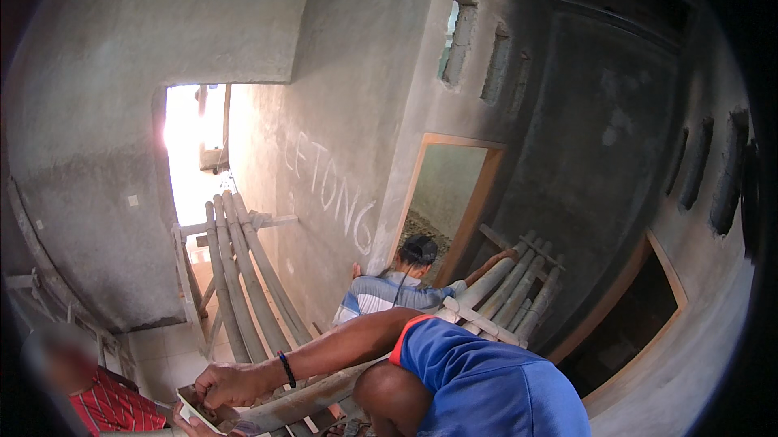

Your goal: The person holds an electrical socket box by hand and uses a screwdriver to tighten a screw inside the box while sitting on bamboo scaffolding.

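Observation:
My right arm, in a blue sleeve with an orange edge and a dark bead bracelet, reaches across to the left. The fingers of my right hand are pinched together over a small, flat, white-edged thing. Whether they grip something small there is hidden. My left hand, only partly in view at the lower edge, holds that white-edged thing from beneath. Its exact kind does not show. Both hands are above thick bamboo poles.
Bamboo scaffold poles run toward a bright doorway. More bamboo poles stretch to the right, beside a co-worker in a cap whose hand touches the plastered wall. Another person in a red striped shirt is at lower left.

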Demonstrator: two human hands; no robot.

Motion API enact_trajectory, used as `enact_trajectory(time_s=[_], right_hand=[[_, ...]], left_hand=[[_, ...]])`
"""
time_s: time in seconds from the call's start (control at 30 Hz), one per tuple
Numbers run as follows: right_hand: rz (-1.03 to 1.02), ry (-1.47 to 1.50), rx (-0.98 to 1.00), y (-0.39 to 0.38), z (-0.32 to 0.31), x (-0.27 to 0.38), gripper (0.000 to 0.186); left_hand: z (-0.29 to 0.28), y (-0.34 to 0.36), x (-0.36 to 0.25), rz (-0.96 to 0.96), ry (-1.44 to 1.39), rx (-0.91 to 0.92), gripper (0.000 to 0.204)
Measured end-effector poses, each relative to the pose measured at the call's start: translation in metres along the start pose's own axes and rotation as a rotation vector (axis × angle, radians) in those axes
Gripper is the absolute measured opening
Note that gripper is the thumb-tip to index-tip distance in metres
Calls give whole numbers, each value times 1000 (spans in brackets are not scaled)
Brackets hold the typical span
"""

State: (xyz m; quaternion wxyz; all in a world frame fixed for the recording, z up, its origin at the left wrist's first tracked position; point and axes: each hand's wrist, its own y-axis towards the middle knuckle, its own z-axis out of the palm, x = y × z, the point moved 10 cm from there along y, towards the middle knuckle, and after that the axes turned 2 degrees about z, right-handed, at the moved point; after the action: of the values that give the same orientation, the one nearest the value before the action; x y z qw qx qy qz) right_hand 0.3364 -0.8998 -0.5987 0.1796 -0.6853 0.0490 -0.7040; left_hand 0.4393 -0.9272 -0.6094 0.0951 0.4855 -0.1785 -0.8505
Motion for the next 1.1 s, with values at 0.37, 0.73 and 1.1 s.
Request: enact_trajectory(time_s=[0.37,0.73,1.1], right_hand=[[4,100,150,-10,21,13,12],[80,223,202,-13,28,8,8],[109,208,179,-7,25,1,14]], left_hand=[[-14,-5,1,9,-20,-132,50],[-22,-7,-6,149,154,-129,52],[-12,-5,-23,205,173,-68,48]])
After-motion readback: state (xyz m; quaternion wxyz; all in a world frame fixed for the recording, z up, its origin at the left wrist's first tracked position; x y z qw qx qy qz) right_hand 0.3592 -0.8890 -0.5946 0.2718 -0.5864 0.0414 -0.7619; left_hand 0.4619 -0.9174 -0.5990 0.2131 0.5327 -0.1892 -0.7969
